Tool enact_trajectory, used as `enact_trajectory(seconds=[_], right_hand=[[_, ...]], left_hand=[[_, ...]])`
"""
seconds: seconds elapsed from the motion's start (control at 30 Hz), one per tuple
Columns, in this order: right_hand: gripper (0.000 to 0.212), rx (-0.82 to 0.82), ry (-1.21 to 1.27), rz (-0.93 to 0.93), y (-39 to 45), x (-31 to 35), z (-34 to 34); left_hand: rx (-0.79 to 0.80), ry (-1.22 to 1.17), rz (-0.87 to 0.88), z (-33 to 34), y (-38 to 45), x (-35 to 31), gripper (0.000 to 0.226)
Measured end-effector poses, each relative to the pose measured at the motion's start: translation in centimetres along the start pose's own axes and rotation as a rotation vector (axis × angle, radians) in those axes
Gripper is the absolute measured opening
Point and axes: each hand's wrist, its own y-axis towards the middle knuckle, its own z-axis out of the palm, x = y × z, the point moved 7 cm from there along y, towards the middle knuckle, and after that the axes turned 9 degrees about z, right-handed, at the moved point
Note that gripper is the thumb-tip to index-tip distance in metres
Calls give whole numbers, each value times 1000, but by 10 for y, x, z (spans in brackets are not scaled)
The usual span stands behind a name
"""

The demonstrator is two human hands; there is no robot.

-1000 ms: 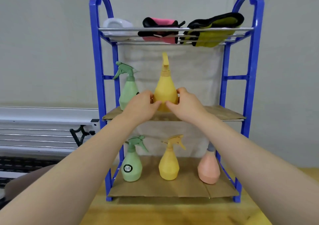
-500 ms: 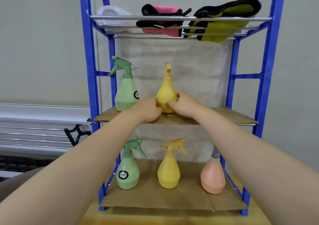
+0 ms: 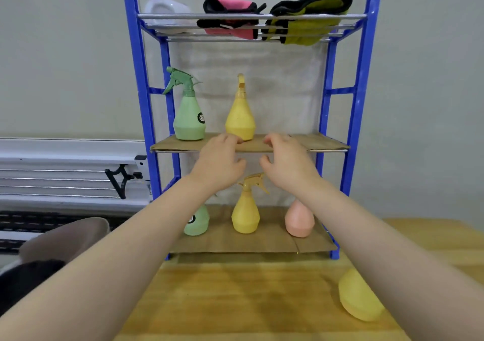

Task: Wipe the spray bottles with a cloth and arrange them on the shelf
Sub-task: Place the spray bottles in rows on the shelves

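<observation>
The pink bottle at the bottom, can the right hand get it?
Probably yes. The right hand holds nothing, and the pink bottle stands just below it at the open front of the bottom shelf.

White tub top tier, blk bracket left

Both my bare forearms reach forward and upward from the lower corners, converging toward the middle. My left hand is held palm-forward, fingers loosely curled, holding nothing. My right hand mirrors it just beside, fingers bent and relaxed, thumb tucked inward. A small gap separates my two hands; neither grips anything.
</observation>
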Motion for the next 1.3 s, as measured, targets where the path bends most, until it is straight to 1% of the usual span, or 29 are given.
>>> enact_trajectory(seconds=[0.07, 0.17, 0.27, 0.4, 0.53, 0.6, 0.7, 0.8, 0.87, 0.93, 1.0, 1.1, 1.23, 1.3], right_hand=[[33, 5, 60, 13, -30, -7, -3], [29, 41, 80, 51, -72, -17, -2], [26, 69, 71, 65, -109, -29, 0], [17, 87, 65, 116, -155, -55, 5], [18, 94, 115, 173, -198, -85, 8], [18, 103, 125, 222, -218, -106, 8], [19, 156, 119, 338, -245, -144, 12], [25, 227, 72, 509, -265, -181, 15], [33, 269, 17, 596, -275, -201, 15], [42, 319, -17, 651, -282, -217, 17], [46, 337, 7, 690, -286, -228, 19], [54, 348, 27, 685, -283, -235, 21], [65, 358, 109, 654, -276, -239, 27], [70, 363, 109, 650, -273, -241, 30]], left_hand=[[-11, -13, 52, 7, -23, -22, 46], [60, -46, 90, 27, -56, -46, 43], [154, -133, 73, 54, -87, -65, 45], [253, -300, 29, 89, -125, -92, 42], [306, -372, 21, 123, -154, -117, 45], [340, -376, 2, 143, -165, -126, 45], [429, -430, -46, 173, -177, -140, 50], [517, -485, -86, 198, -182, -154, 56], [555, -506, -106, 212, -183, -162, 59], [573, -528, -125, 223, -183, -170, 61], [583, -584, -141, 229, -182, -179, 58], [566, -662, -144, 233, -177, -190, 56], [610, -667, -172, 249, -175, -194, 79], [608, -667, -184, 256, -174, -193, 85]])
